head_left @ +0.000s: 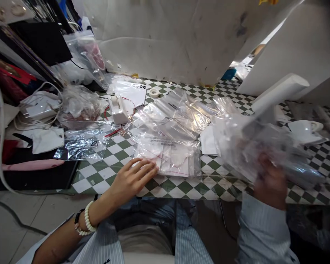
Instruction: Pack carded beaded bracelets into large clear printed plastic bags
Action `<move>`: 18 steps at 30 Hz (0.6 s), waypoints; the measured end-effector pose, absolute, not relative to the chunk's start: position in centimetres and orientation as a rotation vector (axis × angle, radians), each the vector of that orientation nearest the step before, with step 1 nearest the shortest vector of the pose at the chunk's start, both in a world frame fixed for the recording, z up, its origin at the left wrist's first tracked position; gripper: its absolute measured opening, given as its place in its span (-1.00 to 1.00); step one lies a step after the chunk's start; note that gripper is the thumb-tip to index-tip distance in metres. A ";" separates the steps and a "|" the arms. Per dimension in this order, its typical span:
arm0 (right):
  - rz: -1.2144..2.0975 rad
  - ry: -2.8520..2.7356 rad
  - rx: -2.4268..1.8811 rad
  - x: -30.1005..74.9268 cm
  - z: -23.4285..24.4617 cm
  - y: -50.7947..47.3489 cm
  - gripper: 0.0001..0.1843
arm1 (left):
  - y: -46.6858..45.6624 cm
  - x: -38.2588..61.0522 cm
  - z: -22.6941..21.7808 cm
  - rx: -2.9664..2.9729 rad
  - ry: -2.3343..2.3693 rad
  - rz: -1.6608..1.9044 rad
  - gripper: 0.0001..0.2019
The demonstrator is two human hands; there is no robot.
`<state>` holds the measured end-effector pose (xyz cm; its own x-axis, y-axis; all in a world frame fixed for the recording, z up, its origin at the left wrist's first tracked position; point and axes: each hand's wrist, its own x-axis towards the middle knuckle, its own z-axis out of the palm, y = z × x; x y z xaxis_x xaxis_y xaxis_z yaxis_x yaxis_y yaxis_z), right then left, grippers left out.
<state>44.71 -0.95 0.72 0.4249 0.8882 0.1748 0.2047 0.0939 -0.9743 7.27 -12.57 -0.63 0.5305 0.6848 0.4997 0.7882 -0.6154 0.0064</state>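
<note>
Handling two plastic bags, left hand (129, 179) on one (167, 157), right hand (269, 181) clutching one (253, 146).

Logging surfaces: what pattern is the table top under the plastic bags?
Green and white checkerboard on the table top, best seen in the head view.

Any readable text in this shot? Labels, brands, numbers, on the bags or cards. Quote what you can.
Nothing can be quoted.
Printed line on the plastic zip bag by the left hand: too blurred to read.
Dark marks on the upper clear bag: too small to read.
Black marks on the white card: too small to read.
Clear plastic bundle in the right hand: motion-blurred, no text legible.
</note>
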 end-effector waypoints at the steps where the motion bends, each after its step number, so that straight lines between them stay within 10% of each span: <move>1: 0.724 -1.025 -1.447 44.3 0.2 0.2 -0.59 | -12.7 7.1 -0.2 -2.564 -1.224 -0.673 -0.73; 11: 0.324 -1.181 -1.748 43.9 -1.8 2.5 -0.18 | -6.4 4.5 3.9 -2.838 -1.386 -0.074 -0.51; 18: -0.009 -1.385 -2.071 42.7 0.8 -0.7 -0.22 | -2.0 3.6 4.2 -3.051 -1.527 0.034 -0.78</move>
<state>42.71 -0.72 0.78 0.4449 0.8276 0.3424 0.8322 -0.2407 -0.4996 3.56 -2.01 4.18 0.6064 0.7833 -0.1369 0.7886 -0.5703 0.2299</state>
